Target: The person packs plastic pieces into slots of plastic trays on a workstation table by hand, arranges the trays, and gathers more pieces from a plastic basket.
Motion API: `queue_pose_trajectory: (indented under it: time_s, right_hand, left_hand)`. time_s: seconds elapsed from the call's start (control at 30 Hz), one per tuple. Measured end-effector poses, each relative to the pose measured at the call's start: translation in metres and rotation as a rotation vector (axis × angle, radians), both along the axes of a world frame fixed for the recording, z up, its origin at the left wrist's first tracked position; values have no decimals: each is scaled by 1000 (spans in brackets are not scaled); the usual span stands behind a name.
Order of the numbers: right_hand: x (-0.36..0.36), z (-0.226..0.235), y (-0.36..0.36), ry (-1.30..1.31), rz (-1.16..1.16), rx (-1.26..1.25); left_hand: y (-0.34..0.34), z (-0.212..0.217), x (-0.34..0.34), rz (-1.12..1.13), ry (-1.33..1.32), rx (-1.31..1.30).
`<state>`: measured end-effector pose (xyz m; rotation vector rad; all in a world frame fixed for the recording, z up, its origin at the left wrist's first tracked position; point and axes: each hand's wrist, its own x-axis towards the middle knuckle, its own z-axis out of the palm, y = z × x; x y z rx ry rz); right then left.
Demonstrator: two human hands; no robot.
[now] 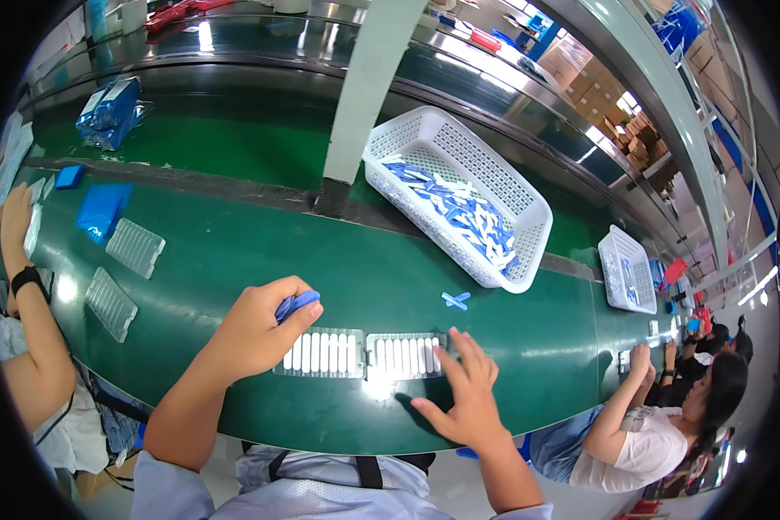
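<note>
My left hand (256, 334) is closed around several small blue plastic sticks (298, 305), above the left end of a clear blister tray. That tray has two side-by-side halves, a left half (360, 365) and a right half (369, 367), each with a row of slim white sticks in its slots. My right hand (466, 403) is open, its fingers spread and empty. One fingertip is at the right end of the right half; whether it touches is hard to tell. Two blue-and-white sticks (456, 301) lie crossed on the green table just beyond.
A white basket (513, 173) of blue and white sticks stands behind, beside a pale post (364, 95). Empty clear trays (136, 248) and a blue packet (104, 210) lie to the left. Co-workers (39, 347) sit at both sides; a second basket (620, 260) is far right.
</note>
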<state>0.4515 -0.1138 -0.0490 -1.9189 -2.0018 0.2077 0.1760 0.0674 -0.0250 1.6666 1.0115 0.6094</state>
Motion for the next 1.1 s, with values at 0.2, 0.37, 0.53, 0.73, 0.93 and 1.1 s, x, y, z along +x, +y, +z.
queue_pose_trajectory:
  time_s: [0.2,0.37,0.53,0.73,0.93,1.1]
  right_hand:
    - [34,-4,24,60,184,11]
    - [36,-1,33,143,116,7]
    - [31,7,50,137,121,-30]
    - [36,5,60,152,236,-48]
    - [40,6,71,206,277,-64]
    - [34,-4,84,220,309,-32]
  left_hand:
    - [12,-12,-8,16,-26,66]
    - [20,-12,-14,41,64,209]
    - [28,-9,-24,-25,205,251]
    - [23,-18,-20,-244,394,365]
    - [28,-27,-23,-178,363,307]
    - [33,-19,-24,4,177,195]
